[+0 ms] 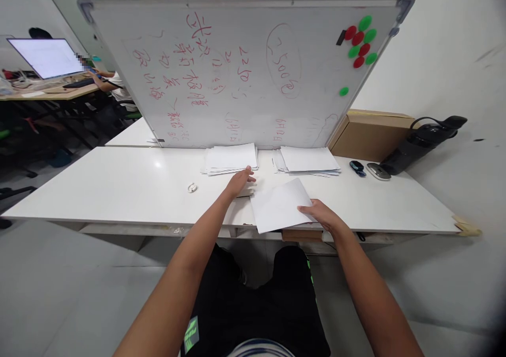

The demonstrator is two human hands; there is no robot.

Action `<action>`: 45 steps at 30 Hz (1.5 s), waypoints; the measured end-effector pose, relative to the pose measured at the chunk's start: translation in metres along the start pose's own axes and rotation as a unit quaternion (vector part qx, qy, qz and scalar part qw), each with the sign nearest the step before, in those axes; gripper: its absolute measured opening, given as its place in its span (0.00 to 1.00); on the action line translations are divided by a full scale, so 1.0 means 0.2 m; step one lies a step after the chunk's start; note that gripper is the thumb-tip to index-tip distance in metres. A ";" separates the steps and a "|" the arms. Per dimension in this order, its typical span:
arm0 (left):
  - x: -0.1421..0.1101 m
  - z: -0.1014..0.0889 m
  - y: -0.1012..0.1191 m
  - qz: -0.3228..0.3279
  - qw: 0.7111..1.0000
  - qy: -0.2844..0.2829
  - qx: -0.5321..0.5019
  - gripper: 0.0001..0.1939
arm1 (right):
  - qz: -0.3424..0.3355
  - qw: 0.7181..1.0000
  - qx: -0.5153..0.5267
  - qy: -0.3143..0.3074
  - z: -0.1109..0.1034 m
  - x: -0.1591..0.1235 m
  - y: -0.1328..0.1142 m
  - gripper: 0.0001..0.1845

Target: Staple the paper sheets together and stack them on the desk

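My right hand (321,213) grips the right edge of a white sheet of paper (280,207), thumb on top. The sheet is held over the front edge of the desk, slightly tilted. My left hand (240,182) has its fingers stretched out and holds nothing. It is just in front of a stack of paper (232,157) at the foot of the whiteboard, near the sheet's left corner. Whether its fingertips touch the stack, I cannot tell. A second stack of paper (310,160) lies to the right, also against the board.
A whiteboard (253,72) with red writing and round magnets stands along the back of the white desk (118,188). A small white ring-like item (192,187) lies left. On the right are a cardboard box (369,140), a black bottle (419,145), a mouse (378,171) and a dark watch-like item (357,167).
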State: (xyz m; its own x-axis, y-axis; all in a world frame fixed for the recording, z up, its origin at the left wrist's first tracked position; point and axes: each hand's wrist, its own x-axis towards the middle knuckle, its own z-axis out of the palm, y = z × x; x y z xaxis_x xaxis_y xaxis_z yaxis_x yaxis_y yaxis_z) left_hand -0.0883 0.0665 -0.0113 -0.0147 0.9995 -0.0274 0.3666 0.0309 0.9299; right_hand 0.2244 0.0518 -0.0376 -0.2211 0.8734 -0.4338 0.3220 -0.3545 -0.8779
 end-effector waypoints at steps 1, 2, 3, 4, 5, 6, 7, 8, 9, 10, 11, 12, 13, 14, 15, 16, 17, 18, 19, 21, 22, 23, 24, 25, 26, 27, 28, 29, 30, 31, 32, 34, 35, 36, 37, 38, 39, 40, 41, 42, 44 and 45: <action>0.00 0.00 0.00 -0.001 1.000 -0.004 -0.012 0.35 | 0.001 1.000 -0.003 0.002 0.00 0.00 0.00 0.24; 0.00 -0.01 0.00 -0.003 1.000 -0.008 -0.023 0.35 | 0.001 1.000 -0.005 0.004 0.00 0.00 0.00 0.24; -0.01 -0.01 0.00 -0.004 0.999 -0.011 -0.034 0.36 | 0.002 1.000 -0.007 0.005 0.00 0.00 0.00 0.24; -0.01 -0.01 0.00 -0.007 0.999 -0.013 -0.045 0.36 | 0.003 1.000 -0.008 0.006 0.00 0.00 0.01 0.23; -0.01 -0.01 0.00 -0.010 0.998 -0.014 -0.055 0.37 | 0.003 1.000 -0.008 0.009 0.00 0.01 0.01 0.23; -0.01 -0.01 0.00 -0.011 0.998 -0.014 -0.065 0.37 | 0.002 1.000 -0.008 0.011 0.00 0.01 0.02 0.22; -0.01 -0.01 0.00 -0.011 0.997 -0.013 -0.074 0.37 | 0.000 1.000 -0.009 0.013 0.00 0.02 0.02 0.22; -0.01 -0.01 0.01 -0.011 0.997 -0.011 -0.082 0.36 | -0.003 1.000 -0.010 0.017 0.00 0.02 0.03 0.21; -0.01 -0.01 0.01 -0.011 0.996 -0.009 -0.088 0.36 | -0.007 1.000 -0.010 0.022 0.00 0.03 0.04 0.20; -0.02 -0.01 0.02 -0.012 0.996 -0.008 -0.092 0.36 | -0.014 0.999 -0.009 0.027 -0.01 0.03 0.05 0.20; -0.02 -0.01 0.02 -0.014 0.995 -0.007 -0.094 0.36 | -0.021 0.999 -0.004 0.033 -0.01 0.03 0.05 0.20; -0.02 -0.01 0.02 -0.016 0.995 -0.007 -0.095 0.36 | -0.027 0.999 0.004 0.038 -0.01 0.04 0.06 0.20; -0.02 -0.01 0.02 -0.020 0.995 -0.006 -0.095 0.36 | -0.033 0.998 0.014 0.044 -0.01 0.04 0.06 0.21; -0.02 -0.01 0.02 -0.022 0.995 -0.004 -0.094 0.35 | -0.039 0.998 0.025 0.050 0.00 0.04 0.07 0.21; -0.02 -0.01 0.02 -0.024 0.995 -0.002 -0.095 0.35 | -0.044 0.997 0.036 0.058 0.00 0.03 0.07 0.21; -0.02 -0.01 0.02 -0.024 0.995 0.000 -0.096 0.35 | -0.049 0.995 0.044 0.068 0.00 0.03 0.08 0.21; -0.02 -0.01 0.02 -0.024 0.995 0.002 -0.097 0.35 | -0.058 0.994 0.049 0.082 0.01 0.02 0.08 0.21; -0.02 -0.01 0.02 -0.022 0.995 0.002 -0.100 0.35 | -0.069 0.991 0.053 0.103 0.01 0.02 0.09 0.21; -0.02 -0.01 0.01 -0.019 0.995 0.003 -0.102 0.35 | -0.082 0.987 0.054 0.127 0.02 0.01 0.10 0.21; -0.02 -0.01 0.01 -0.014 0.994 0.004 -0.104 0.35 | -0.107 0.977 0.052 0.179 0.04 -0.01 0.12 0.20; -0.02 -0.01 0.01 -0.012 0.995 0.004 -0.102 0.35 | -0.118 0.971 0.050 0.204 0.05 -0.02 0.13 0.21; -0.02 -0.01 0.01 -0.011 0.995 0.005 -0.099 0.35 | -0.125 0.966 0.048 0.223 0.05 -0.02 0.14 0.21; -0.02 -0.01 0.00 -0.011 0.996 0.005 -0.094 0.35 | -0.131 0.961 0.045 0.239 0.06 -0.03 0.15 0.21; -0.02 0.00 0.00 -0.012 0.996 0.006 -0.088 0.35 | -0.135 0.958 0.041 0.249 0.06 -0.03 0.15 0.21; -0.02 0.00 0.00 -0.012 0.996 0.006 -0.083 0.35 | -0.137 0.956 0.036 0.257 0.07 -0.03 0.16 0.22; -0.01 0.00 0.00 -0.013 0.997 0.006 -0.079 0.35 | -0.136 0.956 0.031 0.259 0.07 -0.03 0.16 0.22; -0.01 0.00 0.00 -0.013 0.997 0.006 -0.076 0.35 | -0.136 0.956 0.028 0.260 0.07 -0.02 0.17 0.22; -0.01 0.00 0.00 -0.013 0.997 0.006 -0.075 0.35 | -0.136 0.956 0.025 0.259 0.07 -0.02 0.17 0.22; -0.01 0.00 0.00 -0.011 0.997 0.005 -0.075 0.35 | -0.137 0.956 0.023 0.257 0.07 -0.02 0.17 0.22; -0.01 0.00 -0.01 -0.011 0.997 0.006 -0.076 0.35 | -0.136 0.957 0.023 0.256 0.06 -0.01 0.18 0.23; -0.01 0.00 -0.01 -0.011 0.997 0.006 -0.076 0.35 | -0.135 0.957 0.022 0.256 0.06 -0.01 0.18 0.23; -0.01 0.00 -0.01 -0.012 0.997 0.008 -0.073 0.35 | -0.129 0.958 0.022 0.256 0.06 -0.01 0.18 0.23; -0.01 0.00 -0.01 -0.014 0.997 0.009 -0.070 0.35 | -0.127 0.958 0.022 0.256 0.06 -0.01 0.18 0.23; -0.01 0.00 -0.01 -0.015 0.998 0.010 -0.066 0.35 | -0.127 0.958 0.021 0.255 0.06 -0.01 0.18 0.23; -0.01 0.00 -0.01 -0.016 0.998 0.010 -0.065 0.35 | -0.130 0.958 0.021 0.254 0.06 -0.02 0.18 0.23; -0.01 0.00 -0.01 -0.016 0.998 0.010 -0.065 0.35 | -0.134 0.958 0.021 0.253 0.06 -0.02 0.18 0.23; -0.01 0.00 -0.01 -0.015 0.998 0.009 -0.067 0.34 | -0.138 0.957 0.021 0.254 0.06 -0.02 0.18 0.22; -0.01 0.00 -0.01 -0.015 0.997 0.008 -0.069 0.34 | -0.140 0.957 0.021 0.255 0.06 -0.02 0.17 0.22; -0.01 0.00 -0.01 -0.014 0.997 0.007 -0.071 0.34 | -0.140 0.956 0.020 0.257 0.06 -0.02 0.17 0.21; -0.01 0.00 -0.01 -0.014 0.997 0.006 -0.071 0.34 | -0.139 0.956 0.020 0.257 0.07 -0.03 0.17 0.21; 0.00 0.00 -0.01 -0.015 0.998 0.008 -0.068 0.33 | -0.140 0.956 0.026 0.256 0.07 -0.03 0.16 0.21; 0.00 0.00 -0.01 -0.015 0.998 0.008 -0.068 0.33 | -0.142 0.956 0.032 0.255 0.07 -0.03 0.16 0.21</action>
State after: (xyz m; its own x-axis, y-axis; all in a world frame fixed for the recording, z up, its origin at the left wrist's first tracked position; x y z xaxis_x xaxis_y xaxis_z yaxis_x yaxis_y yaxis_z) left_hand -0.0889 0.0658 -0.0131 -0.0384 0.9979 -0.0518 0.2370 0.0594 0.9697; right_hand 0.2235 0.0303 -0.0660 0.1922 0.9807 -0.0355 0.2548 -0.0848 -0.9633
